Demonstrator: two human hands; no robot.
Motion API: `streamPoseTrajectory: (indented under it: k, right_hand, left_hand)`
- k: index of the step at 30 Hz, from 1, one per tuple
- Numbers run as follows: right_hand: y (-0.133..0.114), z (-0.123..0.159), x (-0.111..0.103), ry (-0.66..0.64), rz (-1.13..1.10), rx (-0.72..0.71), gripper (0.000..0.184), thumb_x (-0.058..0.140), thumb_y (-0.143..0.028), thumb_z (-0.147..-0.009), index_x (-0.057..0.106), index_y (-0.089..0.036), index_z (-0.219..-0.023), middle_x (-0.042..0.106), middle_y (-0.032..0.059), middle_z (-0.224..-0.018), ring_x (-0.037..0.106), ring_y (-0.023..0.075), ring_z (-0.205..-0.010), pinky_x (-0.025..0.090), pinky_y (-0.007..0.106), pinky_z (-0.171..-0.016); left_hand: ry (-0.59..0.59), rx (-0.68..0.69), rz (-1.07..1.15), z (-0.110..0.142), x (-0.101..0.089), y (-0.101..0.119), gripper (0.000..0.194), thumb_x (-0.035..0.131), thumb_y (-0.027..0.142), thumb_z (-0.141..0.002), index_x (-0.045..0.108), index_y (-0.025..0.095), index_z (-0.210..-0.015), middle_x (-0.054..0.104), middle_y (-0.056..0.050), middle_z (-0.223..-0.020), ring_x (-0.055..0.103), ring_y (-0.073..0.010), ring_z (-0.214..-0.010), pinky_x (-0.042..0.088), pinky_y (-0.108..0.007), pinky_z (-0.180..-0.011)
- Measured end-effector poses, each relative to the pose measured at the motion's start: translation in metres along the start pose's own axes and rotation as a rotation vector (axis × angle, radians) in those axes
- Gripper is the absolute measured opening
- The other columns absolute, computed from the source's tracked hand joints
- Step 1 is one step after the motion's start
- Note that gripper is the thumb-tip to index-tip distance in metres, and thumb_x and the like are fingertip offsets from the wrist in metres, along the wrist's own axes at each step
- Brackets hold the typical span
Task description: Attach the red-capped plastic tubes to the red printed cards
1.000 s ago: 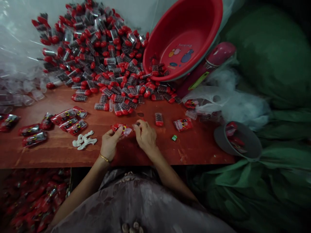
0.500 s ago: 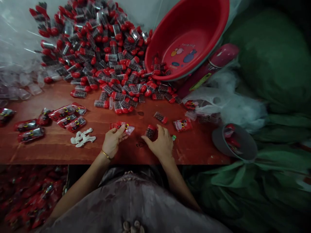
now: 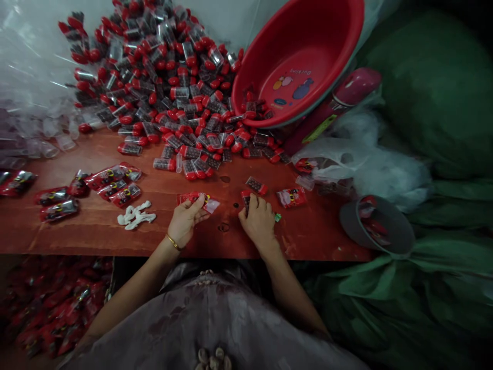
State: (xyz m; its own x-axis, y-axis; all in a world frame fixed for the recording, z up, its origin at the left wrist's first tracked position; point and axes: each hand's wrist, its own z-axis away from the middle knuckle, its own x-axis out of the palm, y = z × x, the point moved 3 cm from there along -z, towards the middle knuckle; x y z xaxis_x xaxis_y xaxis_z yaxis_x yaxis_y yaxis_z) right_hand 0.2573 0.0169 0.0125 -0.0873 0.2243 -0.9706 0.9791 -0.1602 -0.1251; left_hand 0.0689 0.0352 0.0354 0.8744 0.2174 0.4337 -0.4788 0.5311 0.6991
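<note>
- Left hand (image 3: 183, 221): thumb and fingers clamped on a red packet (image 3: 211, 205), near the middle of the worktop's (image 3: 103, 236) front edge.
- Right hand (image 3: 259, 218): fingers bent against a tube (image 3: 245, 196); cannot tell whether they grip it.
- Another tube (image 3: 257, 185) lies just beyond.
- A grey pot (image 3: 348, 221) sits at the front right corner.

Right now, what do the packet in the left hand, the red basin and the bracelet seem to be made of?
Packet in the left hand: likely thin, glossy plastic film; its pale end looks see-through.
Red basin: probably smooth moulded plastic, judging by its even colour and thick rounded rim.
Bracelet: looks like polished metal, gold-coloured and shiny; whether real gold, I cannot tell.
</note>
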Motion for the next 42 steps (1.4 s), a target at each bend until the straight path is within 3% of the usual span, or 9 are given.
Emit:
streamPoseTrajectory:
  k: [5,10,13,18,28,34,36,40,42]
  right_hand:
    - [0.013,0.011,-0.008,-0.011,-0.464,0.040,0.034,0.047,-0.030,-0.080,0.057,-0.013,-0.108,0.067,0.0110,-0.081,0.061,0.0231,-0.072,0.048,0.034,-0.066]
    - [-0.007,0.038,-0.040,-0.361,-1.035,0.017,0.027,0.052,-0.037,-0.082,0.059,-0.018,-0.101,0.061,-0.0011,-0.063,0.056,0.0124,-0.052,0.045,0.024,-0.052]
    - [-0.020,0.041,-0.052,-0.509,-1.164,-0.014,0.021,0.057,-0.033,-0.078,0.062,-0.017,-0.091,0.056,-0.0039,-0.056,0.050,0.0092,-0.046,0.041,0.021,-0.047]
    - [-0.025,0.031,-0.047,-0.599,-1.259,0.013,0.018,0.059,-0.032,-0.076,0.063,-0.017,-0.084,0.053,-0.0053,-0.050,0.044,0.0074,-0.042,0.035,0.019,-0.042]
    - [-0.027,0.026,-0.036,-0.620,-1.294,0.025,0.017,0.063,-0.032,-0.073,0.064,-0.017,-0.083,0.053,-0.0048,-0.052,0.045,0.0073,-0.044,0.034,0.018,-0.041]
    - [-0.027,0.024,-0.030,-0.590,-1.324,0.045,0.022,0.061,-0.038,-0.076,0.063,-0.017,-0.084,0.053,-0.0053,-0.051,0.041,0.0062,-0.041,0.031,0.018,-0.040]
    - [-0.030,0.025,-0.027,-0.542,-1.341,0.080,0.022,0.059,-0.039,-0.077,0.061,-0.018,-0.081,0.053,-0.0052,-0.051,0.041,0.0063,-0.041,0.031,0.018,-0.039]
    - [-0.033,0.027,-0.022,-0.325,-1.276,0.185,0.024,0.061,-0.041,-0.077,0.057,-0.019,-0.084,0.056,-0.0043,-0.056,0.043,0.0066,-0.043,0.034,0.018,-0.041]
    - [-0.035,0.028,-0.018,-0.332,-1.318,0.192,0.026,0.061,-0.043,-0.078,0.056,-0.019,-0.086,0.057,-0.0047,-0.058,0.042,0.0056,-0.041,0.034,0.018,-0.039]
  left_hand:
    - [-0.011,0.034,-0.034,0.001,0.000,-0.004,0.041,0.083,0.044,-0.046,0.061,0.013,-0.061,0.062,0.000,-0.054,0.060,-0.0113,-0.055,0.049,-0.026,-0.062]
    - [-0.060,0.185,-0.116,0.002,0.003,-0.002,0.037,0.081,0.043,-0.050,0.070,0.014,-0.070,0.069,-0.002,-0.070,0.060,-0.0114,-0.062,0.048,-0.025,-0.065]
    - [-0.131,0.285,-0.231,0.004,0.007,0.002,0.032,0.079,0.042,-0.055,0.071,0.015,-0.068,0.068,-0.001,-0.068,0.058,-0.0111,-0.063,0.047,-0.024,-0.068]
    - [-0.241,0.314,-0.352,0.005,0.009,0.008,0.025,0.076,0.039,-0.060,0.071,0.015,-0.066,0.067,-0.001,-0.066,0.056,-0.0118,-0.063,0.045,-0.023,-0.067]
    - [-0.350,0.221,-0.380,0.001,0.012,0.007,0.023,0.078,0.036,-0.058,0.069,0.016,-0.063,0.064,0.000,-0.062,0.053,-0.0113,-0.059,0.043,-0.022,-0.063]
    - [-0.291,0.141,-0.320,0.001,0.011,-0.006,0.030,0.082,0.035,-0.050,0.070,0.015,-0.068,0.066,0.000,-0.064,0.055,-0.0108,-0.058,0.045,-0.023,-0.063]
    - [-0.259,0.112,-0.279,0.001,0.011,-0.011,0.033,0.083,0.035,-0.047,0.070,0.015,-0.069,0.068,-0.001,-0.066,0.057,-0.0114,-0.059,0.045,-0.024,-0.065]
    - [-0.171,0.101,-0.245,0.002,0.009,-0.018,0.034,0.085,0.036,-0.042,0.067,0.014,-0.061,0.065,0.000,-0.060,0.055,-0.0102,-0.056,0.044,-0.022,-0.059]
    - [-0.152,0.125,-0.232,0.003,0.009,-0.019,0.034,0.085,0.037,-0.043,0.066,0.014,-0.058,0.064,0.000,-0.058,0.054,-0.0095,-0.054,0.043,-0.021,-0.057]
